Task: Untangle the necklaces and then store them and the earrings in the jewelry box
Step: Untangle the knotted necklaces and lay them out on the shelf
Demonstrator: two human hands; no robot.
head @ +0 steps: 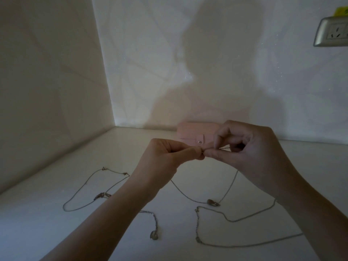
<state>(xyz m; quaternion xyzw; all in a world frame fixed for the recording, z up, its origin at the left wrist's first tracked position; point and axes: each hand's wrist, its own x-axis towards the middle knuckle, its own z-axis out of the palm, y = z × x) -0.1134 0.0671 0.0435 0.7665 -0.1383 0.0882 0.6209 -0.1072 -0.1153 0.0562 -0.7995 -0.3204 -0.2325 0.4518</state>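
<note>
Silver thin-chain necklace with small pendant [213,202] strung between 2 hands. Chain sags in V, pendant low at white tabletop [56,223]. Left hand [165,159] pinches 1 chain end between thumb and curled fingers. Right hand [248,153] pinches other end, clasp poking past fingertips; hands meet at tips. 3 more silver necklaces lie apart on tabletop: looped necklace [102,195] at left, heart-pendant necklace [154,235] front centre, long necklace [197,239] at right. Closed pink rectangular jewelry box [190,132] with snap tab sits behind hands, against wall.
</note>
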